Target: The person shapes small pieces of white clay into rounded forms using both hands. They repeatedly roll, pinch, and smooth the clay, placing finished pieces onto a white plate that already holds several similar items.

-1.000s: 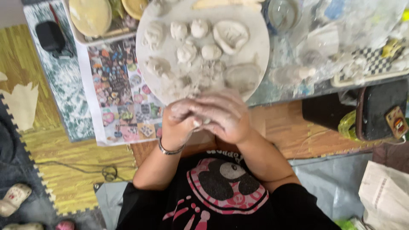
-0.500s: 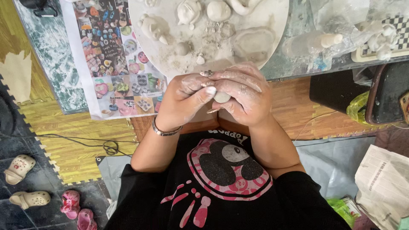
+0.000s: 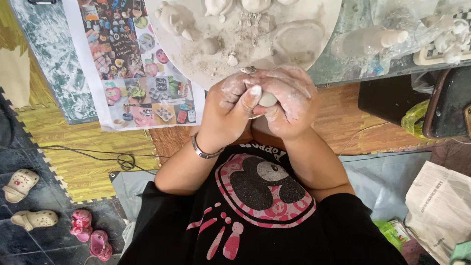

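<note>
A: While both hands are clasped at the board edge, left to right: poster [image 3: 135,59], left hand [image 3: 230,110], clay lump [image 3: 268,100], right hand [image 3: 289,105].

B: Grip?

A: Left hand wrapped round the lump, thumb on top; right hand cupped tight vs it. Lump only peeks out betw. fingers, just below the round board [image 3: 314,10].

B: Risks?

A: My guess: hard squeeze could deform or crack it; dusty fingers may slip, dropping it to the lap.
</note>
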